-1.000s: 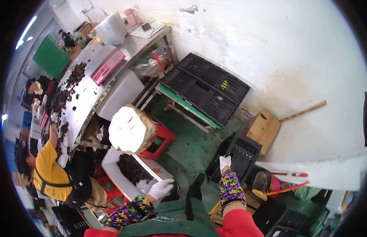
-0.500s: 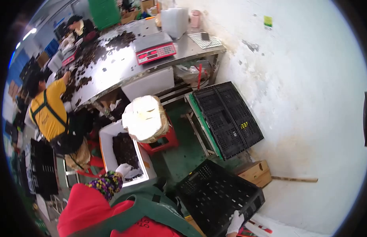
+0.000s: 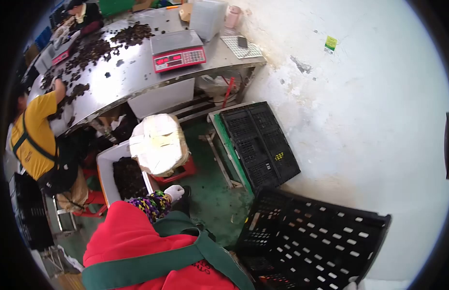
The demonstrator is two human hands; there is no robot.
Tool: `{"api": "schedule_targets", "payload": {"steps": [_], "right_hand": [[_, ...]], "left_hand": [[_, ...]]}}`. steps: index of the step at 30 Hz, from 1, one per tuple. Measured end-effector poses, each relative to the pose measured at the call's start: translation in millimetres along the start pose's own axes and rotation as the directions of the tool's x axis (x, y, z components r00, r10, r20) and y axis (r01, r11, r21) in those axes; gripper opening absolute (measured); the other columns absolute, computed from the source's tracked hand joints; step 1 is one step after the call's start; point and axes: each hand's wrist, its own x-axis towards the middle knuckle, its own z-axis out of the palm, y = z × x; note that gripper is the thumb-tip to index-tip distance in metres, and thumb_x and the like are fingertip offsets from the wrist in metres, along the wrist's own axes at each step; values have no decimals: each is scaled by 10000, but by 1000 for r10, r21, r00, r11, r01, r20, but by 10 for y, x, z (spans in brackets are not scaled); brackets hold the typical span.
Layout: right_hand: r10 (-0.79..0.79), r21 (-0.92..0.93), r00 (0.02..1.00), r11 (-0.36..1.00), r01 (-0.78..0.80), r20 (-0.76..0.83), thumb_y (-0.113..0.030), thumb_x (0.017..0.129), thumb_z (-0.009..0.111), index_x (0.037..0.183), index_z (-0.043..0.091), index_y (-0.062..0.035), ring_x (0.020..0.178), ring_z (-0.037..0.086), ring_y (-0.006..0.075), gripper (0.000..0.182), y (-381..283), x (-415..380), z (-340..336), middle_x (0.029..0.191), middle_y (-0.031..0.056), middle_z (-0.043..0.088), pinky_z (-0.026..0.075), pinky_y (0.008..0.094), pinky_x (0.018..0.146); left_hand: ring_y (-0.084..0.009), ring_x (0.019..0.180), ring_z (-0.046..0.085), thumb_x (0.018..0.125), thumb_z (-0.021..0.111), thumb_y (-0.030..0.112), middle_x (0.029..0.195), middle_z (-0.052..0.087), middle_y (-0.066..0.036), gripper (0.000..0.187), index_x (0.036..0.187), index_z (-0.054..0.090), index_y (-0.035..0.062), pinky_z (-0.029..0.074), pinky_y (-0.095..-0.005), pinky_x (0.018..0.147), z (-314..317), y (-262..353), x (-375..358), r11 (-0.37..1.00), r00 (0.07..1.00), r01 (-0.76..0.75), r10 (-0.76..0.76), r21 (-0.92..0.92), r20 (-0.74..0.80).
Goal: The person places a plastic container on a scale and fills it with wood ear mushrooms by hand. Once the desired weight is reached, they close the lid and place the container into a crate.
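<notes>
My left hand (image 3: pixel 175 192), in a white glove below a flower-patterned sleeve, is over the green floor just right of the white foam box (image 3: pixel 105 176). Its fingers look curled together, with nothing visible in them. Dark, clumped pieces (image 3: pixel 128 176) lie in that box. My right hand (image 3: pixel 351 285), also white-gloved and mostly cut off at the bottom edge, grips the rim of a black slotted plastic crate (image 3: pixel 326 237). The crate is tilted, its perforated face turned toward me. Beside the box, a pale wrapped cushion (image 3: pixel 159 145) tops a red stool (image 3: pixel 185 170).
A black folded crate (image 3: pixel 260 145) lies on a stand by the white wall (image 3: pixel 359 121). The metal table (image 3: pixel 132 82) carries dark pieces, a red scale (image 3: pixel 178 52) and a phone (image 3: pixel 242 42). A person in yellow (image 3: pixel 38 135) sits at left; another (image 3: pixel 82 21) is behind.
My left hand has left the foam box and moved right. The black crate has been tipped up and shifted right, with my right hand still at its rim. The view has turned right.
</notes>
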Motion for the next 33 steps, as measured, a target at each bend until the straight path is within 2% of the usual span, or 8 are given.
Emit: {"api": "schedule_targets", "payload": {"steps": [13, 21, 26, 27, 28, 30, 31, 33], "right_hand": [[52, 738, 993, 673, 44, -107, -350, 1037, 520, 951, 571, -177, 513, 375, 2, 200, -1255, 1699, 1740, 647, -105, 413, 353, 179, 458], [-24, 785, 935, 550, -284, 354, -375, 1016, 516, 899, 584, -193, 498, 388, -23, 228, 13, 3366, 3614, 615, -123, 442, 355, 152, 447], [235, 660, 845, 537, -525, 480, -369, 983, 536, 1210, 654, -46, 859, 687, 242, 413, 1416, 4549, 4268, 1032, 123, 728, 575, 364, 739], [239, 261, 969, 934, -246, 58, -285, 960, 549, 1241, 625, 12, 1013, 635, 312, 416, 1139, 4450, 4298, 1149, 179, 682, 516, 386, 880], [-24, -338, 956, 938, -79, -291, -200, 936, 562, 1272, 596, 70, 1166, 582, 382, 432, 835, 4343, 4311, 1265, 235, 636, 457, 408, 1021], [-386, -438, 860, 871, 221, -333, -167, 902, 571, 1255, 585, 101, 1163, 562, 418, 444, 351, 4333, 4405, 1222, 271, 632, 433, 434, 1044], [-499, -364, 807, 849, 382, -316, -115, 869, 583, 1214, 601, 117, 1137, 573, 415, 416, 178, 4479, 4526, 1175, 279, 639, 427, 451, 1046], [-523, -41, 829, 849, 526, -196, -67, 865, 586, 1132, 651, 113, 1120, 595, 385, 329, -430, 4619, 4844, 1160, 267, 656, 442, 431, 1034]], "left_hand": [[-182, 621, 669, 925, 570, 229, 775, 694, -110, 314, 1087, 680, -16, 548, -310, 562, -1436, -824, 646, 918, 919, 142, -261, -370, -296], [-181, 521, 604, 957, 567, 282, 698, 663, -77, 250, 1071, 661, 81, 435, -316, 438, -2025, -1513, 22, 762, 709, 118, -514, -636, -484], [-202, 534, 595, 943, 571, 246, 660, 620, -81, 220, 993, 670, 57, 482, -384, 483, -1736, -1397, -155, 664, 603, 55, -618, -746, -505], [-222, 555, 603, 934, 558, 273, 653, 612, -80, 215, 942, 676, 94, 490, -428, 494, -1654, -1377, -168, 696, 584, 36, -596, -717, -550], [-222, 555, 603, 934, 558, 273, 653, 612, -80, 215, 942, 676, 94, 490, -428, 494, -1560, -1488, -105, 704, 579, 34, -593, -709, -560], [-263, 608, 610, 883, 528, 318, 651, 607, -85, 196, 776, 635, 193, 478, -498, 508, -1551, -1793, 179, 359, 877, 75, -469, -930, -110], [-219, 589, 620, 911, 579, 256, 711, 639, -91, 193, 887, 674, 89, 487, -375, 496, -1429, -891, 174, 638, 636, 97, -630, -764, -446], [-171, 605, 645, 932, 601, 200, 779, 669, -92, 246, 1040, 684, -5, 507, -294, 523, -1515, -223, 365, 681, 696, -62, -494, -729, -521]]}}
